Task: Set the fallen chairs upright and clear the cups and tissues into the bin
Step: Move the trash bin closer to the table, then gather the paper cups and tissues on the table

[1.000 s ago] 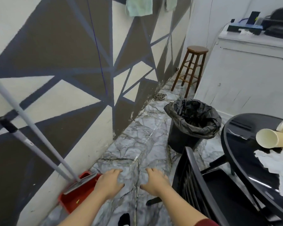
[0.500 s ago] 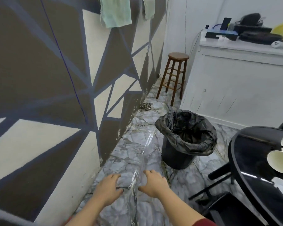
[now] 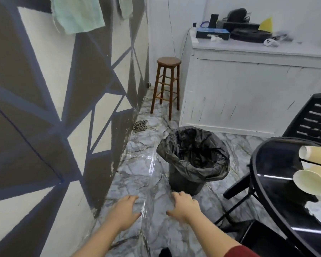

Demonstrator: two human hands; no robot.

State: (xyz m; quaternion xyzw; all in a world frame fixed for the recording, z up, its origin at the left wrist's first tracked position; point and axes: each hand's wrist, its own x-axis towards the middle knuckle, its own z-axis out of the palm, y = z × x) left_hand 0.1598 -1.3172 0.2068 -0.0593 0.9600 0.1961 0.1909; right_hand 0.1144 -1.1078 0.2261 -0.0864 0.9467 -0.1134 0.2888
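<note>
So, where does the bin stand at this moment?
In the head view the bin, lined with a black bag, stands on the marble floor at centre, ahead of both hands, between the patterned wall and the round black table.

no readable text, labels or numbers anywhere

We see a glossy marble-patterned floor (image 3: 146, 164) catching a streak of light; the bin (image 3: 185, 182) wears a crinkled, shiny black plastic liner (image 3: 193, 154); the round table (image 3: 267, 173) is glossy black. The cups (image 3: 310, 181) look like matt paper; the stool (image 3: 168, 62) is smooth brown wood; the cabinet (image 3: 248, 93) is scuffed white paint; pale cloths (image 3: 78, 13) hang soft.
</note>
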